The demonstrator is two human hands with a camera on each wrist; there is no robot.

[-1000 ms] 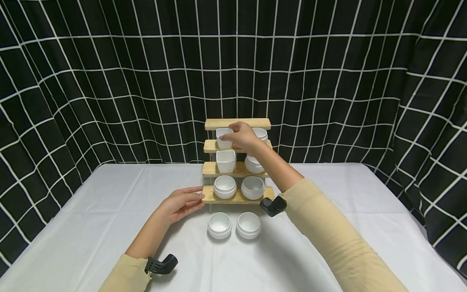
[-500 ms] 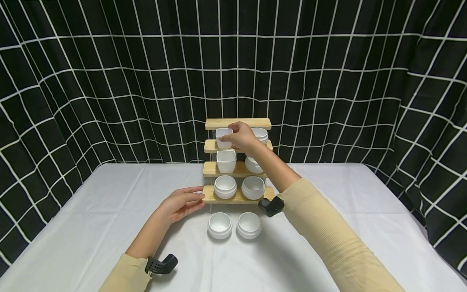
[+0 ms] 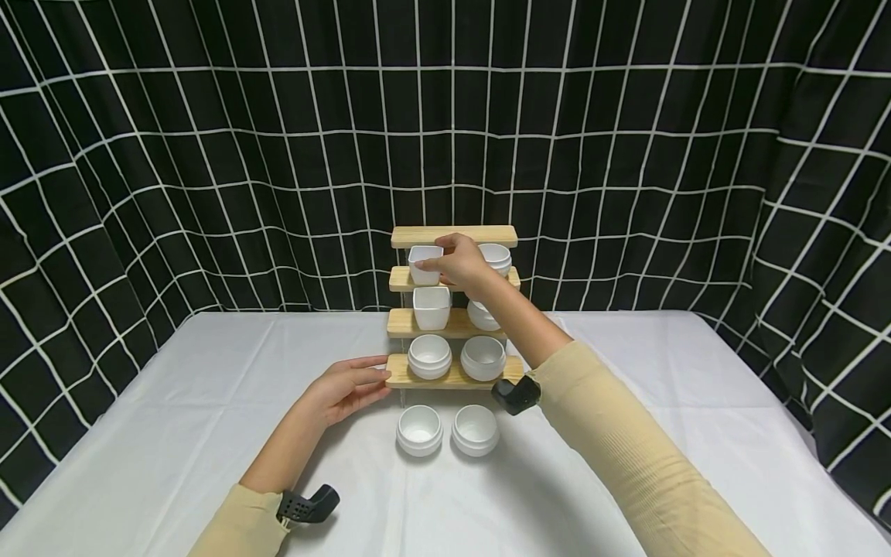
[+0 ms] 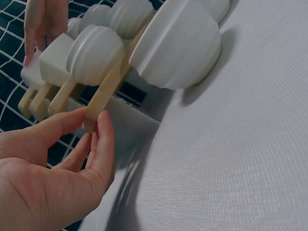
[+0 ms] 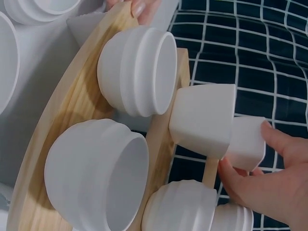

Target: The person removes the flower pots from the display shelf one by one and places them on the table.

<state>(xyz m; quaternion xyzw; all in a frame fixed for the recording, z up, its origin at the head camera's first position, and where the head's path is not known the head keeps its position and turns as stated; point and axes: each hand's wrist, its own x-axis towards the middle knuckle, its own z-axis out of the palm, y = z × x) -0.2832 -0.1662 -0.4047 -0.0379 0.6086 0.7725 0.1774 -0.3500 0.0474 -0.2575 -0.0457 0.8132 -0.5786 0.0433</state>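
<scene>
A four-step wooden display stand (image 3: 452,237) carries small white bowls on its lower three steps. My right hand (image 3: 465,261) pinches a white square bowl (image 5: 246,144) by its sides, at the left of the second step from the top. In the left wrist view, my left hand (image 4: 62,178) grips the left end of the lowest board (image 4: 103,94) between thumb and fingers. Another square bowl (image 3: 431,308) stands one step below the pinched one. Two round bowls, a left one (image 3: 429,357) and a right one (image 3: 483,358), sit on the lowest step.
Two more round bowls, one left (image 3: 419,431) and one right (image 3: 475,431), stand on the white-covered table (image 3: 230,387) before the stand. Further round bowls, one (image 3: 494,257) partly behind my right hand, line the right side. A black gridded curtain (image 3: 313,155) hangs behind.
My right hand has shifted the square bowl slightly to the left on its step. The left hand has stayed at the lowest board's end.
</scene>
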